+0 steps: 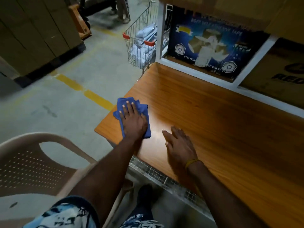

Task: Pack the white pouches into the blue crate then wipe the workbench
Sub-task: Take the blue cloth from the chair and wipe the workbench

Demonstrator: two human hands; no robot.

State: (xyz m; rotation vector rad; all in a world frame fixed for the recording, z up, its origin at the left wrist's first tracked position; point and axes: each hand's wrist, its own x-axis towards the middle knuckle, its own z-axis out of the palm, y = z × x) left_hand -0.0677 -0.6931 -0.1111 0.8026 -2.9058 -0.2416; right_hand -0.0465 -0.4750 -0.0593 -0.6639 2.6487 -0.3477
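Observation:
My left hand (133, 120) presses flat on a blue cloth (144, 111) at the left end of the wooden workbench (213, 116), fingers spread over the cloth. My right hand (179, 145) rests flat and empty on the benchtop, a little to the right of the cloth, with a yellow band on the wrist. White pouches (143, 45) lie in a wire trolley (141, 38) beyond the bench's far left corner. No blue crate is in view.
A beige plastic chair (36, 163) stands at the lower left. A blue tape carton (210, 46) and a brown box (279, 74) fill the white-framed shelf behind the bench. Stacked cartons (36, 30) and a yellow floor line (85, 91) lie left. A person's legs (121, 9) show far back.

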